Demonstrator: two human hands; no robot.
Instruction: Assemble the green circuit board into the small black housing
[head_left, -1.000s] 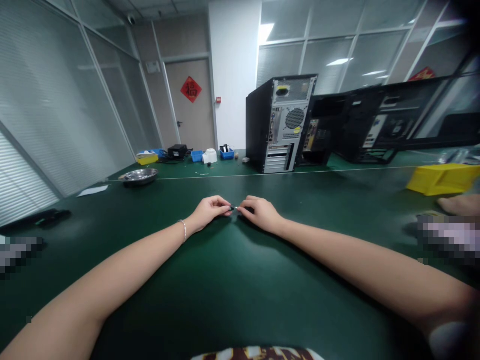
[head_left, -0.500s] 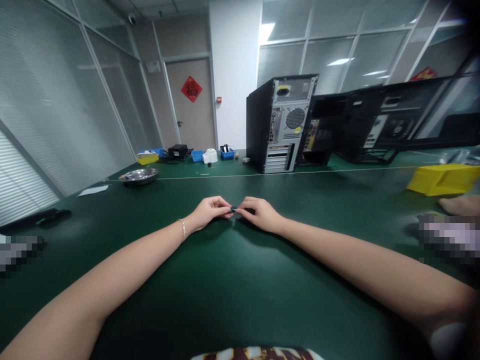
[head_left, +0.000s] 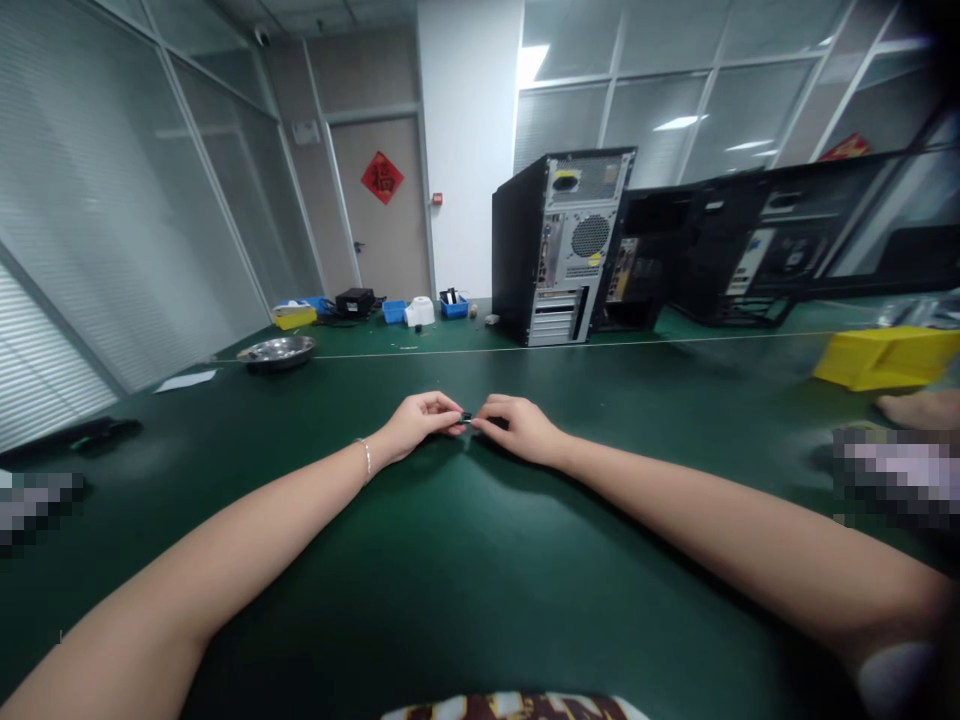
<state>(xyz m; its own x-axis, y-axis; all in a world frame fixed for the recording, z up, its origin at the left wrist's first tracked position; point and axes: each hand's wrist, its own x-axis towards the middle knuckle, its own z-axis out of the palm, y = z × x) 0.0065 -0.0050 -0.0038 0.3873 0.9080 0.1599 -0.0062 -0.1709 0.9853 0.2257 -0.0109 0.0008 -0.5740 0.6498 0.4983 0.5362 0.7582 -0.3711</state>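
Observation:
Between my two hands is a small dark piece [head_left: 466,417] with a light, thin part, too small to name. My left hand [head_left: 422,424] pinches it from the left with thumb and fingertips. From the other side, the fingertips of my right hand [head_left: 517,428] are pressed together at the piece's right end. Both hands are just above or on the green tabletop [head_left: 480,560]; I cannot tell if they touch it. What lies inside the fingers is hidden.
A metal dish [head_left: 281,350] stands at the back left. Small blue bins [head_left: 454,307] and a computer tower [head_left: 562,250] line the far side. At the right are a yellow bin [head_left: 889,358] and another person's hand [head_left: 919,410].
Almost nothing differs. Both hands keep their pinch around the small dark piece, with only a tiny shift at the fingertips.

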